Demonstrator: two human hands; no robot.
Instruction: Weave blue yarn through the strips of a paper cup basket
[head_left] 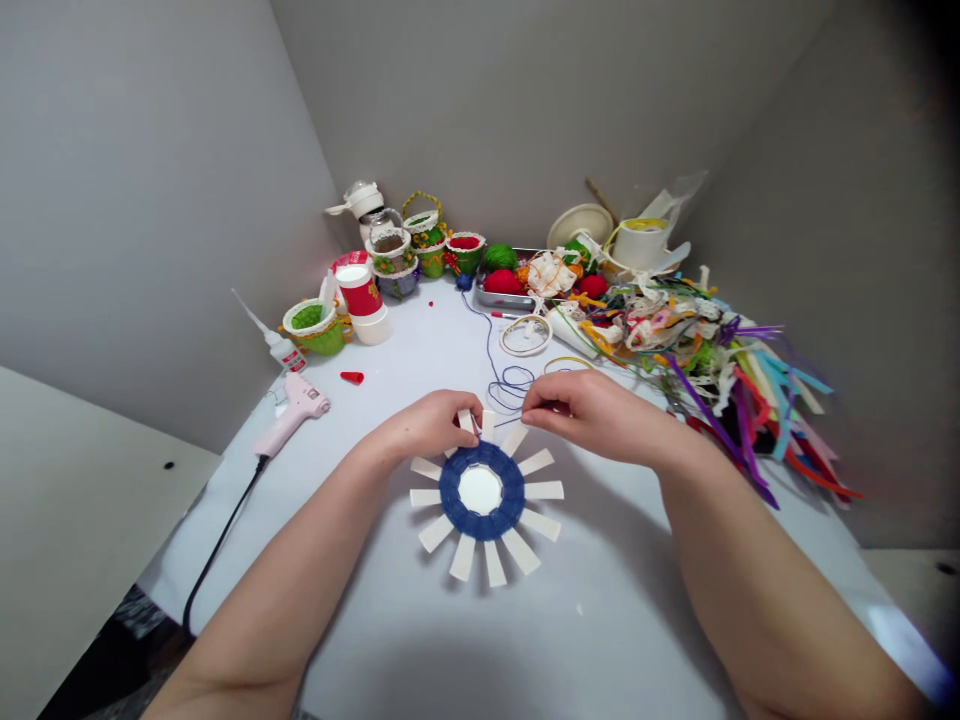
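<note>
On the white tabletop, nearest, a card spoke disc lies flat: blue weave fills the inner ring, spoke ends bare. Left hand has fingers clamped on a top spoke; right hand has fingers together, any held item hidden. Beyond lies a pink glue gun.

Hot glue gun left of the slit paper disc — baskets behind, ribbon scraps right.

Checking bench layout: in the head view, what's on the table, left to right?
glue gun → red scrap → woven disc → ribbons
</note>
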